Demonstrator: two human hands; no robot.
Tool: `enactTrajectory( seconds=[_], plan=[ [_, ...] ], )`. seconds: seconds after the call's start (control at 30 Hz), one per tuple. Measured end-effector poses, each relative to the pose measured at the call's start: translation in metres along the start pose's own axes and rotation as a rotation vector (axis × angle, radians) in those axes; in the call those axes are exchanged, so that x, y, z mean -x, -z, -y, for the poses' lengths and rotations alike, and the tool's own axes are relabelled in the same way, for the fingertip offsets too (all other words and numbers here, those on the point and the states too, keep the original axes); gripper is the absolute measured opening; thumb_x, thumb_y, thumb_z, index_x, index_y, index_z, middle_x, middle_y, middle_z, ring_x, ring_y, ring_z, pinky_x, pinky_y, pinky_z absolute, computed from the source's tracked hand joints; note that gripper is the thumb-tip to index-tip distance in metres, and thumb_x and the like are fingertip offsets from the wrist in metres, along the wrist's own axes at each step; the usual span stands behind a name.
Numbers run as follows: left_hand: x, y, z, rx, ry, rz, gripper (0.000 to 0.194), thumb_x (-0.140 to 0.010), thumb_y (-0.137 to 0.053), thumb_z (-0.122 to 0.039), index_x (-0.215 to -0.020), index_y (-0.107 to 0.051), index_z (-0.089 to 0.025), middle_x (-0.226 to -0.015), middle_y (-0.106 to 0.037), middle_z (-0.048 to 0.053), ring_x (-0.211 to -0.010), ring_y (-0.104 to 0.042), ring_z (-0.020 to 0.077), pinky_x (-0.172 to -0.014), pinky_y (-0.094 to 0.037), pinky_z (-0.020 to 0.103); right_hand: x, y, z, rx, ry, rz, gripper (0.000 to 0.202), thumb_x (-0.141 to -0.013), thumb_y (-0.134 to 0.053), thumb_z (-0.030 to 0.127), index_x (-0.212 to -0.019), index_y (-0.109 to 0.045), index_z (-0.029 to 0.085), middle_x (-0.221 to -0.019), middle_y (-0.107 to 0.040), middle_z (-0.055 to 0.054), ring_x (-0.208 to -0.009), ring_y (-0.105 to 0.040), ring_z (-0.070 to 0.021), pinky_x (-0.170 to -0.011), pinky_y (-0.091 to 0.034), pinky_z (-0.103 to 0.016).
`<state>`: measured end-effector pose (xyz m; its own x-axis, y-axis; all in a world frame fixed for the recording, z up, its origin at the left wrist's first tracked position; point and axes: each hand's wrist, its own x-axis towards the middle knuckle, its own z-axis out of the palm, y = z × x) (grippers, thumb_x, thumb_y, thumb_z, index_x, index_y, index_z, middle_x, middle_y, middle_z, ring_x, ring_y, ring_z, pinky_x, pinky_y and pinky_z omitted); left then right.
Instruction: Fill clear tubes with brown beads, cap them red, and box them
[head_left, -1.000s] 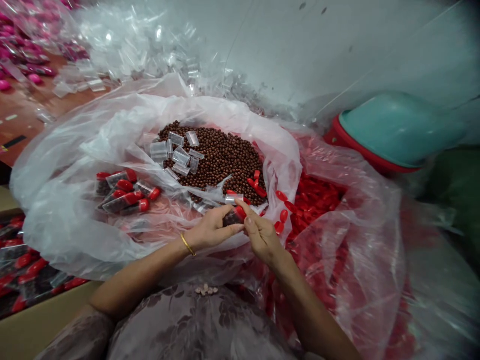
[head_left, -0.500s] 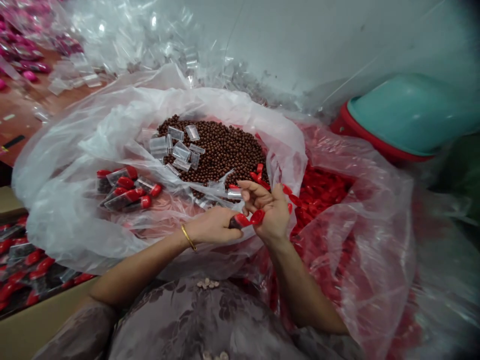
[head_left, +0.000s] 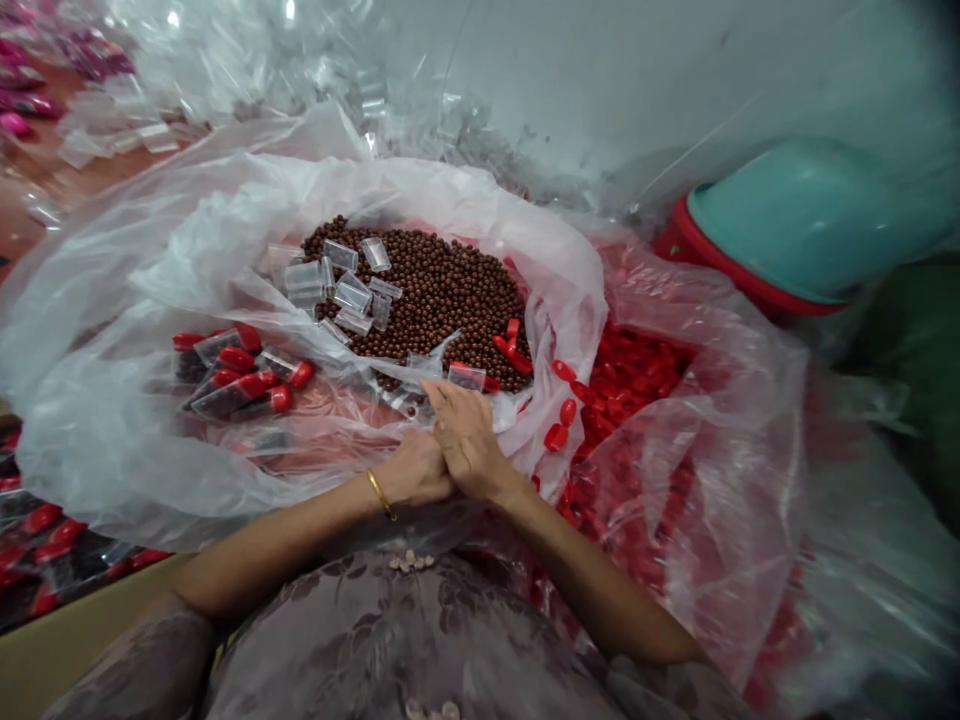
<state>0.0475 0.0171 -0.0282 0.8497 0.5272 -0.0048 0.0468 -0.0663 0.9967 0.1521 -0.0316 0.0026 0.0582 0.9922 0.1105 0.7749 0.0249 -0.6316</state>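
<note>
My right hand (head_left: pixel 469 440) lies over the fingers of my left hand (head_left: pixel 416 468), its own fingers stretched forward and held together. My left hand is closed; the clear bead-filled container seen in it just before is now hidden between the hands. Whatever is under my right palm is also covered. Just beyond the hands, brown beads (head_left: pixel 450 300) are heaped on a white plastic sheet (head_left: pixel 195 210). Several clear empty containers (head_left: pixel 352 293) lie on the beads. Loose red caps (head_left: pixel 512 352) rest at the heap's right edge.
Filled containers with red caps (head_left: pixel 236 360) sit left on the sheet. Red caps (head_left: pixel 630 390) fill a plastic bag at right. A teal basin (head_left: pixel 795 225) stands by the wall. More filled containers (head_left: pixel 60 540) lie in a box at lower left. Clear plastic pieces (head_left: pixel 247 60) are piled behind.
My right hand has turned over and moved left onto my left hand, covering the container and the red cap that showed before. The view has shifted slightly.
</note>
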Motion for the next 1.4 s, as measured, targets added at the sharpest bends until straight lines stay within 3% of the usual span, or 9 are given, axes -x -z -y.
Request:
enactTrajectory(
  seconds=[0.17,0.27,0.53,0.63,0.77,1.0,1.1,1.3,1.4],
  plan=[
    [0.013,0.021,-0.018,-0.304,-0.019,0.171,0.001,-0.064,-0.046,-0.016,-0.065,-0.046,-0.018,-0.059,-0.047,-0.002,-0.056,-0.04,0.0117,-0.056,-0.032,0.025,-0.009,0.006,0.006,-0.461,-0.019,-0.236,0.065,-0.094,0.0,0.044,-0.12,-0.056,0.024,-0.117,-0.06,-0.007,-0.112,-0.053,-0.0187,-0.096,-0.041,-0.038],
    [0.033,0.057,-0.034,-0.482,-0.024,0.041,0.003,-0.069,-0.043,-0.018,-0.07,-0.046,-0.017,-0.065,-0.049,-0.002,-0.06,-0.043,0.0111,-0.058,-0.032,0.023,-0.018,0.031,-0.008,-0.204,-0.01,-0.413,0.04,-0.092,-0.032,0.042,-0.108,-0.063,0.021,-0.108,-0.063,-0.008,-0.106,-0.055,-0.0212,-0.095,-0.041,-0.039],
    [0.09,0.17,-0.038,-1.443,0.357,-0.531,0.03,-0.082,-0.04,-0.03,-0.103,-0.054,-0.014,-0.088,-0.058,0.008,-0.081,-0.054,0.0215,-0.071,-0.038,0.031,-0.019,0.052,-0.071,0.565,-0.189,-0.05,0.031,-0.08,-0.057,0.031,-0.107,-0.064,0.017,-0.103,-0.067,-0.011,-0.092,-0.058,-0.0262,-0.076,-0.04,-0.036],
    [0.071,0.16,-0.047,-1.544,0.134,-0.569,0.043,-0.077,-0.049,-0.027,-0.118,-0.048,-0.013,-0.121,-0.051,0.016,-0.11,-0.048,0.0316,-0.09,-0.037,0.044,-0.023,0.044,-0.067,0.661,-0.179,-0.006,0.026,-0.084,-0.052,0.029,-0.105,-0.064,0.018,-0.098,-0.067,-0.009,-0.09,-0.056,-0.0242,-0.073,-0.036,-0.033],
    [0.009,0.102,-0.053,-1.365,-0.255,-0.208,0.038,-0.081,-0.046,-0.018,-0.119,-0.049,-0.014,-0.124,-0.051,0.013,-0.112,-0.048,0.0235,-0.093,-0.039,0.036,-0.028,0.036,-0.064,0.717,-0.213,-0.031,0.024,-0.086,-0.049,0.028,-0.1,-0.063,0.015,-0.097,-0.065,-0.01,-0.088,-0.054,-0.0237,-0.072,-0.034,-0.032],
    [-0.077,0.037,-0.024,-1.28,-0.374,0.154,0.022,-0.088,-0.039,-0.019,-0.097,-0.059,-0.012,-0.097,-0.062,0.012,-0.094,-0.057,0.0243,-0.078,-0.044,0.036,-0.02,0.025,-0.086,0.587,-0.161,-0.196,0.025,-0.086,-0.049,0.028,-0.1,-0.061,0.011,-0.092,-0.064,-0.01,-0.085,-0.053,-0.0222,-0.074,-0.035,-0.032],
    [-0.083,0.053,-0.029,-1.137,-0.212,0.107,0.024,-0.088,-0.043,-0.026,-0.1,-0.06,-0.013,-0.094,-0.065,0.011,-0.09,-0.06,0.0218,-0.078,-0.045,0.032,-0.018,0.024,-0.092,0.53,-0.121,-0.244,0.023,-0.087,-0.048,0.029,-0.098,-0.061,0.013,-0.092,-0.065,-0.008,-0.084,-0.054,-0.0213,-0.073,-0.035,-0.032],
    [-0.111,0.106,-0.038,-0.58,0.549,-0.114,0.022,-0.075,-0.061,-0.03,-0.061,-0.061,-0.012,-0.052,-0.059,0.004,-0.048,-0.054,0.0146,-0.051,-0.045,0.025,-0.018,0.022,-0.093,0.518,-0.081,-0.31,0.022,-0.086,-0.05,0.029,-0.098,-0.061,0.014,-0.092,-0.066,-0.006,-0.083,-0.055,-0.0214,-0.073,-0.036,-0.032],
    [-0.139,0.117,-0.024,-0.395,0.641,-0.235,0.026,-0.069,-0.066,-0.024,-0.048,-0.055,-0.013,-0.046,-0.055,0.003,-0.039,-0.049,0.0135,-0.046,-0.044,0.027,-0.018,0.022,-0.093,0.51,-0.073,-0.328,0.021,-0.086,-0.051,0.029,-0.098,-0.061,0.015,-0.092,-0.066,-0.006,-0.083,-0.056,-0.0214,-0.072,-0.037,-0.032]
  ],
)
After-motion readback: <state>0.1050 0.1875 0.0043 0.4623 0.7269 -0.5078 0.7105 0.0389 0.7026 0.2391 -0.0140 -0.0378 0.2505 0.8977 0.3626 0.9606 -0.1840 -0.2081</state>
